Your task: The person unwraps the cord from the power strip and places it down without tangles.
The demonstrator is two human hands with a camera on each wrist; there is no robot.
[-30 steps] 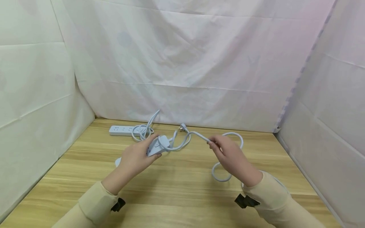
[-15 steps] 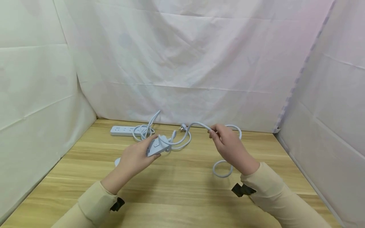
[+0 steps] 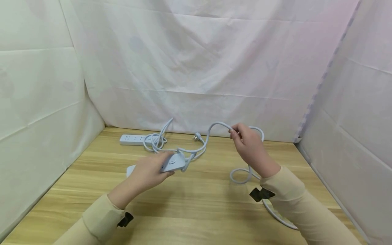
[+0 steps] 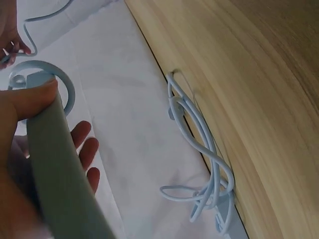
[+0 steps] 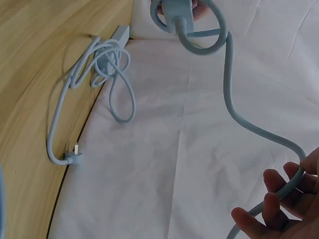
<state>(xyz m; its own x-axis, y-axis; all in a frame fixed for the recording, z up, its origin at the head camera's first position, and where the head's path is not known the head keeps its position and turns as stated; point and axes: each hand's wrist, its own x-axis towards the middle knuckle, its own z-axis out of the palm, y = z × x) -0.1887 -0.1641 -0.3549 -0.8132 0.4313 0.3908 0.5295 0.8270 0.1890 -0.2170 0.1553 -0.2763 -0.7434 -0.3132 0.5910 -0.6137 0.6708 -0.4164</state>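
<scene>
My left hand (image 3: pixel 148 175) grips a white power strip (image 3: pixel 175 163) above the table, thumb on one side and fingers on the other. Its cord (image 3: pixel 218 123) loops around the strip's near-centre end, then runs across to my right hand (image 3: pixel 249 146). There the cord is pinched between thumb and fingertips, and its rest hangs down past the wrist. In the right wrist view, the loop in the cord (image 5: pixel 228 84) circles the end of the strip (image 5: pixel 177 11). The left wrist view shows the strip's long side (image 4: pixel 65 169) close up.
A second white power strip (image 3: pixel 130 139) lies at the back left, its cord (image 3: pixel 155 141) bundled over its right end. A three-pin plug (image 3: pixel 197 136) rests near the table's back edge. White cloth (image 3: pixel 196 68) hangs behind and at both sides of the wooden table (image 3: pixel 196 204).
My right hand has moved away and slightly right, raising the cord. The strip in my left hand has tilted flatter, and the cord loop now hangs at its end.
</scene>
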